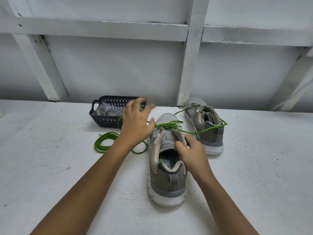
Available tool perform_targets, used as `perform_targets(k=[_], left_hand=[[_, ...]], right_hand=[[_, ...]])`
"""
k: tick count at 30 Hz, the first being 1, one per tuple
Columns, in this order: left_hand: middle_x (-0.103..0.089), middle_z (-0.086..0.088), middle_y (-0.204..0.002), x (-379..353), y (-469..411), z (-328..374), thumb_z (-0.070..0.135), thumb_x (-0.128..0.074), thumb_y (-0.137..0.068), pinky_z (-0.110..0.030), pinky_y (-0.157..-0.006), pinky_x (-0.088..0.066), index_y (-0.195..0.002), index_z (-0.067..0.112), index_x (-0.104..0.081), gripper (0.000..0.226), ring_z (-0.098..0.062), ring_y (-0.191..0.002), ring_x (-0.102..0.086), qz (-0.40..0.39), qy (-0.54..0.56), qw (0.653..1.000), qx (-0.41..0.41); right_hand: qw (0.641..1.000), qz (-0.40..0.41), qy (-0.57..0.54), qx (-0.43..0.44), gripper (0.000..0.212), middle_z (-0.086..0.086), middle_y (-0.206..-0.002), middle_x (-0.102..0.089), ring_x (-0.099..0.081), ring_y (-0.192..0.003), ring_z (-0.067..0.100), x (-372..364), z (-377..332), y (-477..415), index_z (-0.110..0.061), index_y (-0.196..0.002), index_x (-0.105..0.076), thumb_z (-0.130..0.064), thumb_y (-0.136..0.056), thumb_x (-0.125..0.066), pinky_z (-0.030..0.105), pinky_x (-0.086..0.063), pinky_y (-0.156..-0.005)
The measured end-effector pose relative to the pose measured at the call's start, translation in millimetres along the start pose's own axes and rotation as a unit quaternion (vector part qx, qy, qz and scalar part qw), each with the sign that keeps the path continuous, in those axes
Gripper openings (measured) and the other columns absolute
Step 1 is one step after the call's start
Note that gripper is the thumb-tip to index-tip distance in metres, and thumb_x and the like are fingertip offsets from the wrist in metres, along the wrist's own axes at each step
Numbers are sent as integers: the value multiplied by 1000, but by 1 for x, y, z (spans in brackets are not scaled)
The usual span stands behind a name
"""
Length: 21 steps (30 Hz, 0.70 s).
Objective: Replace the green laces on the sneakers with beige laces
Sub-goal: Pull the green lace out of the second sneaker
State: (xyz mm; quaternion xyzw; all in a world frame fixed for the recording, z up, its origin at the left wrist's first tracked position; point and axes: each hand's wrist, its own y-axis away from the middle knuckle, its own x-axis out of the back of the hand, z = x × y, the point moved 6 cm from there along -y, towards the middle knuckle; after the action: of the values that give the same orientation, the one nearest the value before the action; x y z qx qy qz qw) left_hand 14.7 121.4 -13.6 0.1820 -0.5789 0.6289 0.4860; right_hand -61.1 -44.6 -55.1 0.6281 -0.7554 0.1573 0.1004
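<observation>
The near sneaker [166,168] is being gripped and steadied by the right hand [192,150], probably so the green lace [171,126] can be freed by the left hand [137,123], fingers splayed wide.

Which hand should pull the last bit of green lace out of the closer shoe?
Probably the left hand: it hovers open right beside the green lace at the front eyelets of the closer sneaker, while the right hand grips that sneaker's upper, steadying it.
</observation>
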Motion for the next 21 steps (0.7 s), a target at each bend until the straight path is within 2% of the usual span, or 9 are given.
perform_targets(k=[3,5,9,11,13,15,17,19,21], left_hand=[[-46,2,-130,-26,5,8,31,-51,-93,-39,-100,-24,-115,26,-62,25,-21,-124,-31,-132,1,991,-21],[-51,3,-123,-32,7,7,32,-49,-95,-38,-95,-26,-112,25,-61,22,-19,-121,-37,-153,17,988,8],[-57,4,-112,-28,8,8,31,-48,-95,-38,-92,-29,-105,21,-60,19,-18,-110,-47,-123,7,992,10],[-57,3,-101,-22,9,4,25,-50,-93,-39,-90,-34,-95,18,-59,12,-18,-100,-50,-93,81,992,37],[-53,2,-91,-12,11,-2,16,-51,-90,-35,-80,-41,-86,14,-54,5,-16,-85,-50,-48,182,978,91],[-49,0,-84,0,14,-11,11,-50,-89,-28,-66,-38,-81,12,-49,8,-13,-71,-45,0,240,961,140],[-46,-1,-75,12,21,-20,10,-48,-89,-28,-58,-34,-75,10,-46,14,-14,-63,-39,45,267,946,177],[-45,-2,-69,20,30,-26,11,-47,-88,-31,-57,-32,-71,7,-45,18,-16,-62,-38,48,277,939,197],[-46,-2,-67,21,41,-26,14,-49,-88,-31,-56,-31,-66,8,-47,23,-17,-61,-39,14,256,946,197]], right_hand=[[1000,2,5,4,17,-6,-71,-55,-47,-67,7,1,-1,0,-26,-76,-59,-11,-83,-54,24,-38,-60],[1000,0,2,1,14,-6,-75,-58,-50,-70,9,0,-1,0,-23,-83,-63,-13,-82,-54,25,-39,-62],[1000,0,4,-6,22,-2,-83,-63,-54,-77,13,0,0,0,-20,-93,-67,-23,-77,-53,27,-41,-66],[1000,-1,7,-4,20,-5,-77,-59,-51,-72,11,1,0,0,-20,-90,-66,-25,-76,-52,25,-39,-62],[1000,-2,13,-5,11,-5,-74,-57,-49,-70,12,2,0,0,-20,-86,-64,-19,-80,-54,25,-38,-60],[1000,-4,31,-3,12,-2,-79,-59,-51,-74,13,1,-1,0,-21,-88,-63,-21,-81,-54,25,-38,-61],[998,-15,54,6,13,-1,-84,-61,-53,-78,16,2,-5,-1,-20,-93,-63,-19,-84,-54,26,-38,-62],[994,-31,107,17,19,0,-89,-63,-55,-85,17,3,-12,-1,-18,-104,-65,-23,-90,-52,27,-37,-65],[982,-37,182,26,33,4,-94,-65,-58,-94,21,8,-22,-4,-16,-110,-65,-39,-95,-46,26,-36,-70]])
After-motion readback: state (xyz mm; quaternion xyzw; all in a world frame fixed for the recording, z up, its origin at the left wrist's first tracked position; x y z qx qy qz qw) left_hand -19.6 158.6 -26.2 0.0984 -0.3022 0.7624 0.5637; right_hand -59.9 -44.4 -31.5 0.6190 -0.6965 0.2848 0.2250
